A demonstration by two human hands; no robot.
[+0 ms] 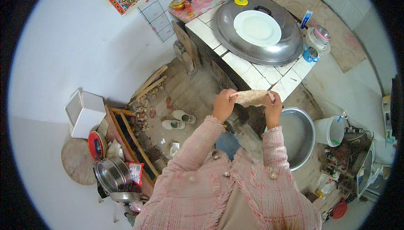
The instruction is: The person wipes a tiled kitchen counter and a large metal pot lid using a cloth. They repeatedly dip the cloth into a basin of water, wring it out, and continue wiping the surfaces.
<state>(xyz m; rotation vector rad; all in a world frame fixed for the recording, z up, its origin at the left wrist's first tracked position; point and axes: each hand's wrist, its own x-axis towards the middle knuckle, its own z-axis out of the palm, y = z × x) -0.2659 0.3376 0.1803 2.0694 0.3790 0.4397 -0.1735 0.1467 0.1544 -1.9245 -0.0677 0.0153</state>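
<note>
A pale beige cloth [253,98] is stretched between my two hands, above the floor and just short of the tiled stove corner. My left hand [224,104] pinches its left end, and my right hand [273,109] pinches the other end. Below and right of my right hand stands a large metal basin [306,135] with cloudy liquid in it. Beyond the cloth, a big domed metal lid [225,37] covers part of the white-tiled stove top [243,69]. A white plate [257,28] lies on that lid, beside a yellow jar cap [241,2].
A white bucket [329,130] stands right of the basin. Blue cup [311,54] and stacked bowls [320,37] sit at the stove's right edge. White shoes [173,124] lie on the floor. At left are a wooden frame [134,135], steel pots [113,174] and a white box [91,113].
</note>
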